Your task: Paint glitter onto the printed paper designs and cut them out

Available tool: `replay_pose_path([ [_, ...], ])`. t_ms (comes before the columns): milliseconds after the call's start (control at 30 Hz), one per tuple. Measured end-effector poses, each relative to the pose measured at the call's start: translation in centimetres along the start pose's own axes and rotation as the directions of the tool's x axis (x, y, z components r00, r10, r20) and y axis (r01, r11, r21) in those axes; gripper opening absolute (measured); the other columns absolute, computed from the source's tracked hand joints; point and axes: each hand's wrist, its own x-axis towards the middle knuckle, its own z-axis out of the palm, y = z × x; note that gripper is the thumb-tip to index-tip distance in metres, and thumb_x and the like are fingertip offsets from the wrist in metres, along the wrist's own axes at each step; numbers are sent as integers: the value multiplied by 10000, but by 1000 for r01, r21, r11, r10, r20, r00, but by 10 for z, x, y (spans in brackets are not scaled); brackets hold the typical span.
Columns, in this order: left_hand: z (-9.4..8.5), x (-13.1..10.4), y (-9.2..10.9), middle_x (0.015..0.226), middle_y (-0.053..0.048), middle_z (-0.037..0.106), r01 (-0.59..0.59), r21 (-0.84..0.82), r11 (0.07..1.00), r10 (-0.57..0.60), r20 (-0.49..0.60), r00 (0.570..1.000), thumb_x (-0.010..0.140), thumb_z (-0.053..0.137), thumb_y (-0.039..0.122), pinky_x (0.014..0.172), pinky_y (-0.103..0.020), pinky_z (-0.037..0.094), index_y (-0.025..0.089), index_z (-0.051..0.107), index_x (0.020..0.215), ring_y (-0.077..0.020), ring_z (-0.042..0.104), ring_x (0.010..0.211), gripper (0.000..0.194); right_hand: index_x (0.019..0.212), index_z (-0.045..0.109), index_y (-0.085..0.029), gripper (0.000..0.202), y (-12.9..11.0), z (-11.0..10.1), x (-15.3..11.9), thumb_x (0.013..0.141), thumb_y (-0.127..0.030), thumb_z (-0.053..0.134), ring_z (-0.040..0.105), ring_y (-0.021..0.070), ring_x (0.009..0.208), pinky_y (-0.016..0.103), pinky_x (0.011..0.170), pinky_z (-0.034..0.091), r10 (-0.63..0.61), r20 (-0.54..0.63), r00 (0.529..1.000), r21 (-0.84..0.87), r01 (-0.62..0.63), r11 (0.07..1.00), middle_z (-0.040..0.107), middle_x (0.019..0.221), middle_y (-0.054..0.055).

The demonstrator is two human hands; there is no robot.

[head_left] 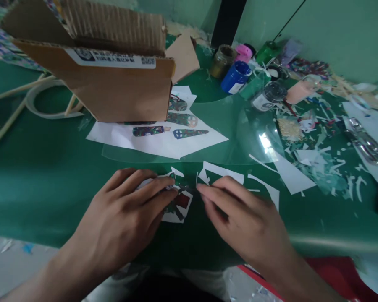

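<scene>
My left hand (126,212) lies flat with its fingers over a small printed paper piece (182,201), pressing it on the green table (66,184). The piece shows dark green and red printing with a white border. To its right, my right hand (239,214) is pinched, with a thin white paper strip (197,178) at its fingertips. White paper offcuts (225,172) lie just beyond the right fingers. Part of the printed piece is hidden under my left fingers.
An open cardboard box (122,92) stands on a white printed sheet (145,144) at the back left. Paint jars (236,77) are at the back. Paper scraps, metal clippers (365,144) and a tape roll (34,105) lie about.
</scene>
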Motion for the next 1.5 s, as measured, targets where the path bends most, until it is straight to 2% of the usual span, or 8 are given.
replay_pose_path([
  [100,6,-1,4,1147,-16,715,46,-23,999,-47,-34,998,911,524,181,823,-423,459,199,668,1109,-263,629,1031,246,1004,692,-199,190,-6,8,-5,881,-112,576,548,58,510,212,419,361,12,-1,1000,4,-12,1000,670,830,-7],
  [233,13,-7,8,1177,-7,704,82,-48,996,-85,-67,994,891,563,157,834,-434,467,251,680,1094,-271,612,1097,252,992,692,-197,180,-13,13,-8,890,-118,565,542,57,496,210,426,378,57,2,998,22,-57,998,660,809,-11],
  [567,14,-7,10,1123,-20,719,105,-38,994,-108,-100,989,871,593,151,761,-435,475,262,699,1068,-274,630,1008,250,1031,686,-206,186,-23,17,-14,921,-164,543,585,70,530,215,425,368,115,-19,993,-46,-116,992,675,844,-1],
  [933,15,-8,10,1117,-8,723,118,-47,992,-123,-114,986,867,596,149,767,-434,474,268,699,1049,-268,628,1002,241,1037,681,-213,182,-24,20,-14,927,-182,539,567,75,523,218,430,354,114,-13,993,-88,-115,989,684,870,5],
  [1133,15,-7,11,1103,-1,726,133,-27,991,-136,-119,984,860,599,153,754,-432,476,278,690,1060,-268,635,1003,253,1112,658,-202,261,-26,17,-15,890,-116,552,518,89,515,237,438,342,62,21,998,-162,-58,985,676,874,0],
  [1300,14,-8,11,1116,-4,725,133,-15,991,-134,-106,985,857,595,153,758,-449,478,275,688,1064,-276,632,1003,257,1123,646,-192,273,-26,12,-16,887,-102,542,540,94,551,241,458,361,61,71,996,-156,-50,987,672,901,4],
  [1500,14,-7,11,1104,3,728,137,-11,991,-137,-105,985,855,593,155,748,-445,482,291,682,1070,-274,638,998,269,1124,643,-182,279,-25,13,-19,879,-83,552,552,87,558,233,465,372,42,63,997,-145,-33,989,678,918,10],
])
